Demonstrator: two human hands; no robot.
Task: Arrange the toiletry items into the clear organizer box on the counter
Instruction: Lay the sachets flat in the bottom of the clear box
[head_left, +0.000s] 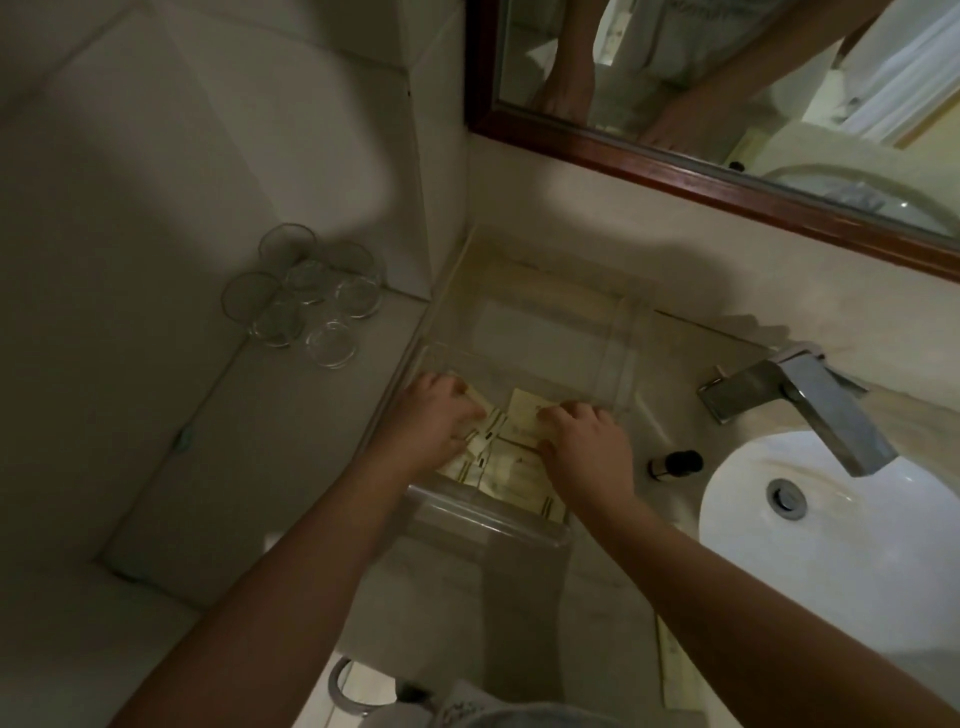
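Both hands are down inside the box (485, 512), which sits on the worktop (291, 426) directly ahead of the person, its near compartment under the hands and an unfilled compartment beyond them. The left hand (441, 418) has its fingers curled over a fan of pale packets (511, 470), pinching their ends. The right hand (584, 439) grips the edge of one packet between curled fingers and thumb. The hands face each other across the pile, likely so that the flat packets can be squared and pressed into a neat stack rather than left to slide about. More packets lie flat just below the hands, against the near wall.

A small dark-capped bottle (675, 464) lies on the worktop just right of the right hand, outside the box, so it probably goes in next. Farther right are the tap (795, 400) and basin (857, 545). A cluster of glasses (306, 296) stands well beyond the left hand.
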